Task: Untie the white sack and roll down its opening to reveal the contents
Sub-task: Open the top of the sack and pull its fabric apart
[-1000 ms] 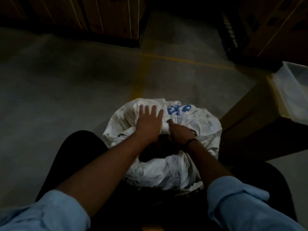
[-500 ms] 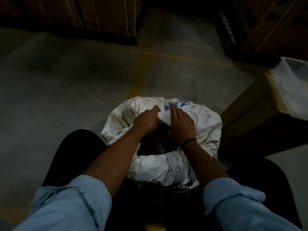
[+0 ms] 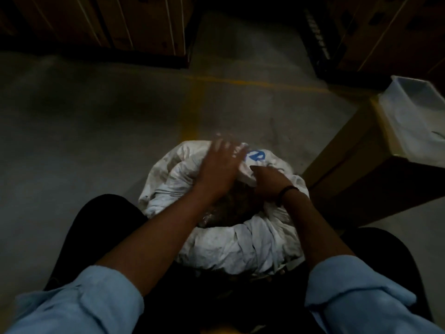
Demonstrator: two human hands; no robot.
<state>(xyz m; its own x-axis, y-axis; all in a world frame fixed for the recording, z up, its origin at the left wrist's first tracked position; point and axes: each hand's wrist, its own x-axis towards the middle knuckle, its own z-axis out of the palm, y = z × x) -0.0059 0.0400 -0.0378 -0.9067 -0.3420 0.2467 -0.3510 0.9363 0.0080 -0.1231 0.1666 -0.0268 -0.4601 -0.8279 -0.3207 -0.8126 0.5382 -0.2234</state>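
The white sack (image 3: 240,247) with blue print stands on the floor between my knees. Its mouth is open and the edge is rolled into a thick collar. Dark contents (image 3: 231,208) show in the middle. My left hand (image 3: 220,169) lies flat and blurred on the far rim, fingers spread. My right hand (image 3: 269,182) pinches the rolled cloth at the far right of the rim; a dark band circles its wrist.
Grey concrete floor (image 3: 84,141) with yellow lines spreads ahead. A brown carton (image 3: 361,169) stands close on the right, with a translucent plastic bin (image 3: 416,116) on top. Stacked cartons on dark racks line the back.
My left hand has gone from curled at the rim to flat with fingers spread over the far edge. My right hand has shifted right and closed on the rolled cloth.
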